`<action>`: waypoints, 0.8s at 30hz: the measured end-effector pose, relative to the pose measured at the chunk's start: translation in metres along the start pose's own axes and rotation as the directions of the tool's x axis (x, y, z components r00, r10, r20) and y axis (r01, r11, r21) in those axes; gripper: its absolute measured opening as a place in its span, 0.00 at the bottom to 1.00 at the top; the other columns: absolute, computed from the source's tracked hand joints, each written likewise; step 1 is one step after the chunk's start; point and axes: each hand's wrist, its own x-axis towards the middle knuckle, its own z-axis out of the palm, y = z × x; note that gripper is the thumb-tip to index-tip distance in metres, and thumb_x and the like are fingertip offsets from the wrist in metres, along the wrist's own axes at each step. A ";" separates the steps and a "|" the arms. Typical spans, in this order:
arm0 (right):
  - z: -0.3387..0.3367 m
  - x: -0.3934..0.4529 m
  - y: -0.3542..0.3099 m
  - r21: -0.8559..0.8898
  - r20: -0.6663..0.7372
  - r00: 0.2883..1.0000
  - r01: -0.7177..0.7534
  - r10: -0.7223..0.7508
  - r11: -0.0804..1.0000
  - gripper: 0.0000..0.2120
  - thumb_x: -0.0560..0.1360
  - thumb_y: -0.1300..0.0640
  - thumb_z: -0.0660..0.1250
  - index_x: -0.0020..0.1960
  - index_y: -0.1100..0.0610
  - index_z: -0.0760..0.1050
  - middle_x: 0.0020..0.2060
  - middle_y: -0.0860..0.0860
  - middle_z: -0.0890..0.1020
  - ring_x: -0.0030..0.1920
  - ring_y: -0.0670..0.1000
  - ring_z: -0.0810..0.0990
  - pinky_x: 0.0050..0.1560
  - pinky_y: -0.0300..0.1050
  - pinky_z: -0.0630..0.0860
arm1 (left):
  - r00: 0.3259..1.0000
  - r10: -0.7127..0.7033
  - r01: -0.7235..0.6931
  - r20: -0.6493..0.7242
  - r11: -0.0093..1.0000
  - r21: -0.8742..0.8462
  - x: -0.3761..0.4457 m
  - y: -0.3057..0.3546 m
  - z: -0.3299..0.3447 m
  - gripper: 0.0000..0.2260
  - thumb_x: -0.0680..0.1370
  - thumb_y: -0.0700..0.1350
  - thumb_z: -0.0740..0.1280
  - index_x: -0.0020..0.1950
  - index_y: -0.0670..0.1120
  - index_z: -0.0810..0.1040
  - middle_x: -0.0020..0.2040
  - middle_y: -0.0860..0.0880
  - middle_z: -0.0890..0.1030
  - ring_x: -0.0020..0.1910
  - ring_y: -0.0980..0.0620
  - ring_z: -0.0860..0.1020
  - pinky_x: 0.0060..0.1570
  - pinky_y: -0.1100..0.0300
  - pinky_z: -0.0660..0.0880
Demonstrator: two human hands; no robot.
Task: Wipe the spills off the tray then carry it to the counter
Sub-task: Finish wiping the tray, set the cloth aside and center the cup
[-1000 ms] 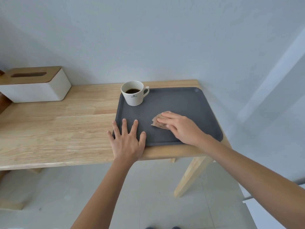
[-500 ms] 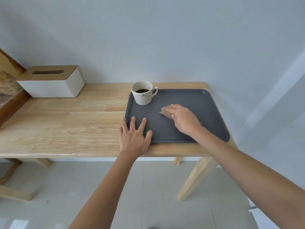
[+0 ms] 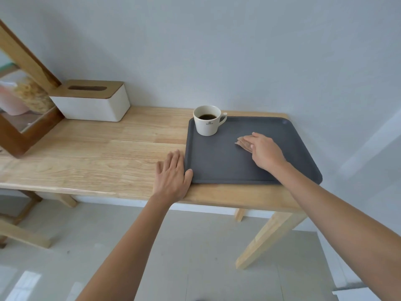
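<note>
A dark grey tray (image 3: 219, 166) lies at the right end of a light wooden table (image 3: 104, 157). My right hand (image 3: 264, 152) presses a stained brownish tissue (image 3: 244, 144) flat on the tray's middle with straight fingers. My left hand (image 3: 172, 177) lies flat on the table against the tray's left front corner, thumb touching its rim. A white cup (image 3: 207, 120) with dark coffee stands in the tray's back left corner.
A white tissue box (image 3: 91, 103) with a wooden lid sits at the back left of the table. A wooden frame (image 3: 23, 59) with packets behind it stands at the far left. The wall runs right behind the table. Pale floor lies below.
My right hand slid the tissue toward the back right of the tray. My left hand moved off the tray's surface to its left corner. The view shifted left.
</note>
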 end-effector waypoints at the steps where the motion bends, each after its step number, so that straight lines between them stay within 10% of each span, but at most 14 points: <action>1: 0.004 0.004 -0.008 -0.005 0.005 1.000 -0.007 0.007 1.000 0.24 0.79 0.65 0.55 0.70 0.47 0.69 0.74 0.52 0.66 0.71 0.58 0.68 0.62 0.53 0.72 | 1.000 0.001 -0.001 0.011 1.000 -0.010 0.000 -0.002 0.000 0.28 0.80 0.53 0.46 0.79 0.45 0.46 0.80 0.49 0.48 0.78 0.50 0.46 0.73 0.43 0.47; 10: 0.021 0.013 -0.039 -0.016 -0.017 1.000 -0.009 0.009 1.000 0.28 0.76 0.68 0.59 0.69 0.43 0.70 0.73 0.51 0.68 0.71 0.57 0.68 0.61 0.52 0.72 | 0.998 0.029 -0.027 0.056 0.999 -0.044 0.005 -0.005 -0.001 0.28 0.80 0.50 0.46 0.79 0.46 0.43 0.80 0.52 0.49 0.78 0.48 0.43 0.73 0.39 0.43; 24: 0.020 -0.027 -0.038 0.039 0.059 0.926 0.371 -0.373 0.928 0.21 0.81 0.62 0.55 0.69 0.47 0.71 0.73 0.48 0.69 0.73 0.51 0.66 0.68 0.52 0.70 | 0.996 0.055 -0.053 0.064 0.998 -0.033 0.007 -0.008 -0.002 0.27 0.80 0.51 0.46 0.79 0.49 0.44 0.80 0.54 0.48 0.78 0.48 0.42 0.73 0.38 0.41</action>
